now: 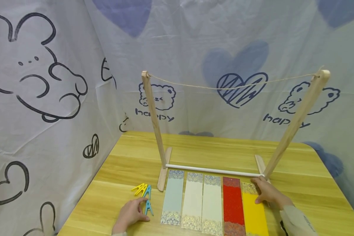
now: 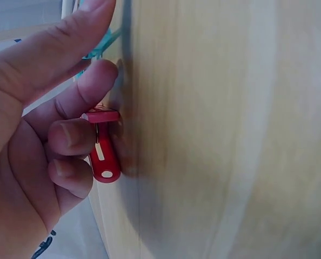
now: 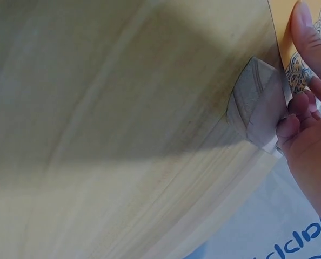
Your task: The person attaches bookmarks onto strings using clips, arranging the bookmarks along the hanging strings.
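Observation:
My left hand [image 1: 129,213] hovers low at the left, thumb and index finger apart, beside a teal clothespin [image 1: 148,208]. Close by its curled fingers, in the left wrist view, lies a red clothespin [image 2: 105,151] on the table. Yellow clothespins [image 1: 141,188] and another teal one lie just beyond this hand. My right hand [image 1: 269,191] is spread over the upper end of a yellow patterned card [image 1: 254,209], its thumb on the right side. In the right wrist view its fingertips are close to a wooden foot [image 3: 258,102] beside the card.
A wooden stand [image 1: 155,121] with two leaning posts holds a sagging string [image 1: 194,86] across the top and a white rod [image 1: 215,170] low down. Left of the yellow card lie a red card [image 1: 232,200], two cream ones and a pale blue card [image 1: 174,196], side by side.

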`<state>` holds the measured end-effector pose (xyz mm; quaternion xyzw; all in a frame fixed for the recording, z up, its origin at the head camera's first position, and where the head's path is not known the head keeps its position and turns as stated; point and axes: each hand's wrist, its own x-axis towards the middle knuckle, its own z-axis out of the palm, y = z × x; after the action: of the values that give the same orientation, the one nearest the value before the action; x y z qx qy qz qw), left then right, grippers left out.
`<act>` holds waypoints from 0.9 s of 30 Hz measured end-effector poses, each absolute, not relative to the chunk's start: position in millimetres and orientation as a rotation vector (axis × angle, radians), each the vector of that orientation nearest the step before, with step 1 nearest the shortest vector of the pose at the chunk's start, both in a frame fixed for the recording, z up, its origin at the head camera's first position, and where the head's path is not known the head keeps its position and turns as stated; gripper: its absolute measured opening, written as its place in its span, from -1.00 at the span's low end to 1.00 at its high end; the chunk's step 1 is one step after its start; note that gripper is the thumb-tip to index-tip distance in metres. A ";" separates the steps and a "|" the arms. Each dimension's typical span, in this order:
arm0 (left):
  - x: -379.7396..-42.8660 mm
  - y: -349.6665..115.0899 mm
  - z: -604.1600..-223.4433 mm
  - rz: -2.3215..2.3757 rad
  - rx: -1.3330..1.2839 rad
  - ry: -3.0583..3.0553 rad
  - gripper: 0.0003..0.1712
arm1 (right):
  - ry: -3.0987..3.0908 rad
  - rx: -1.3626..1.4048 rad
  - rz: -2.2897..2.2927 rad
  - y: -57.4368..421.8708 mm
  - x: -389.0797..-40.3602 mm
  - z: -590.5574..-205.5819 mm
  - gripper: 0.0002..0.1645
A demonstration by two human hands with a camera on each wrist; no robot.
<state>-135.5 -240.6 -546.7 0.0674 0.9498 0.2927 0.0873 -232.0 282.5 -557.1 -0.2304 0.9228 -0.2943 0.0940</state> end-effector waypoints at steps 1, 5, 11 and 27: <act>-135.2 -240.4 -546.8 0.870 0.204 2.833 -0.18 | 2.746 -0.677 -0.863 282.5 -231.3 -557.0 -0.10; -134.4 -240.3 -546.6 0.881 0.198 2.830 -0.18 | 2.750 -0.666 -0.858 283.5 -230.9 -556.2 -0.19; -132.3 -240.3 -547.0 0.978 0.175 2.792 -0.17 | 2.746 -0.660 -0.833 281.7 -232.7 -553.4 -0.19; -138.4 -229.8 -547.5 1.592 0.121 2.506 -0.21 | 2.654 -0.707 -1.143 294.4 -231.9 -553.3 -0.36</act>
<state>-138.4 -229.8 -547.5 0.0405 0.8403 0.5338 0.0849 -231.9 294.4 -553.3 -0.2368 0.8890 -0.3830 0.0832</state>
